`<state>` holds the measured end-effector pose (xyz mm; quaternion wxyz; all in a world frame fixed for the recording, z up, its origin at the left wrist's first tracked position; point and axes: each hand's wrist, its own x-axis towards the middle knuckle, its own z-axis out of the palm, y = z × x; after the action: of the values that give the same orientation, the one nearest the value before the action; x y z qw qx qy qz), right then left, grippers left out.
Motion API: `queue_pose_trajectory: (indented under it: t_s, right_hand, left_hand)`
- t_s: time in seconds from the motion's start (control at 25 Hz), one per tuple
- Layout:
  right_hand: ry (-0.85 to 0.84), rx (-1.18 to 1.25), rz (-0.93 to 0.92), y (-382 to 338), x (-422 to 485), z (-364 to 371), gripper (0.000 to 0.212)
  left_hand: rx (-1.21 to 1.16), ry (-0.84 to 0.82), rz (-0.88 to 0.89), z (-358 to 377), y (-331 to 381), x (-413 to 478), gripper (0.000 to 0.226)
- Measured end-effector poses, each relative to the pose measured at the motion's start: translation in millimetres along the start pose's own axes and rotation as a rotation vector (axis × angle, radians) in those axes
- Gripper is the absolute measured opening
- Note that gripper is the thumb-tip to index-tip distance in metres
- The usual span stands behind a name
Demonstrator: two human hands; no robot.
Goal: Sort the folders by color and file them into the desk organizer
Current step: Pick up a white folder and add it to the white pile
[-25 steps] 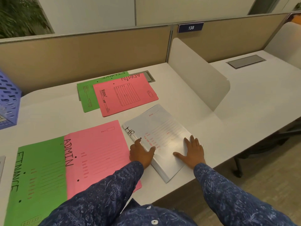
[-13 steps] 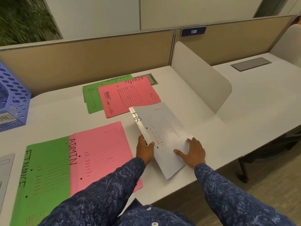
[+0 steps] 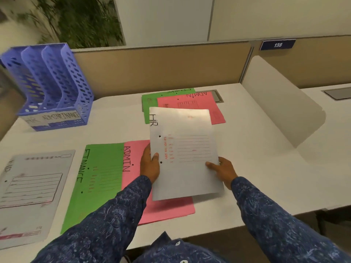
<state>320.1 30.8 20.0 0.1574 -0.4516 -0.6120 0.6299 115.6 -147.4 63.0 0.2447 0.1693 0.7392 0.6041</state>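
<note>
I hold a white folder marked HR (image 3: 185,149) lifted off the desk. My left hand (image 3: 151,165) grips its left edge and my right hand (image 3: 223,170) grips its lower right edge. Under it lie a pink ADMIN folder (image 3: 133,168) and, to its left, a green FINANCE folder (image 3: 100,177). Another white HR folder (image 3: 32,192) lies at the far left. A second green folder (image 3: 148,105) and a second pink folder (image 3: 214,109) rest at the back. The blue desk organizer (image 3: 53,84) stands at the back left, labelled HR, ADMIN, FINANCE.
A tan partition (image 3: 161,67) runs along the back of the white desk (image 3: 247,177). A white divider panel (image 3: 281,103) rises at the right. A grey cable hatch (image 3: 217,95) sits behind the far folders. The desk's front edge is close to my body.
The white HR folder has been picked up from the desk and turned upright between both hands. My view has swung left, bringing the blue organizer and the far-left white folder into sight.
</note>
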Motion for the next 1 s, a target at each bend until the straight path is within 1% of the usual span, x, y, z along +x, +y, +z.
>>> queue_pose_trajectory:
  t_s: [0.08, 0.16, 0.36, 0.48, 0.64, 0.8, 0.88, 0.96, 1.0]
  right_hand:
    - [-0.064, 0.003, -0.016, -3.2, -2.5, 33.5, 0.027]
    - [-0.099, -0.05, -0.03, -4.0, -6.9, 69.8, 0.032]
    - [-0.139, -0.116, -0.048, -10.6, -21.9, 164.4, 0.037]
    - [-0.151, -0.142, -0.062, -14.5, -37.5, 224.0, 0.044]
    - [-0.178, -0.175, -0.063, -16.2, -55.2, 296.3, 0.049]
    - [-0.207, -0.203, -0.036, -17.7, -67.2, 362.5, 0.051]
    - [-0.232, -0.167, 0.001, -15.4, -74.3, 394.1, 0.054]
    - [-0.25, -0.157, 0.021, -15.0, -80.1, 422.6, 0.05]
    - [-0.263, -0.152, 0.025, -15.2, -82.8, 436.2, 0.043]
  left_hand:
    - [0.025, 0.054, -0.021, -37.5, -12.1, 1.8, 0.042]
    - [0.024, 0.098, -0.054, -73.8, -24.1, 1.3, 0.044]
    - [0.027, 0.182, -0.093, -167.7, -44.5, 1.9, 0.047]
    - [0.059, 0.217, -0.109, -227.7, -59.1, 2.8, 0.048]
    - [0.05, 0.296, -0.115, -299.3, -78.0, 7.2, 0.04]
    - [0.06, 0.311, -0.108, -368.3, -91.2, 14.3, 0.026]
    - [0.07, 0.32, -0.092, -401.0, -95.5, 18.5, 0.027]
    - [0.089, 0.33, -0.089, -429.7, -99.0, 23.2, 0.031]
    - [0.095, 0.335, -0.099, -443.4, -101.5, 25.8, 0.033]
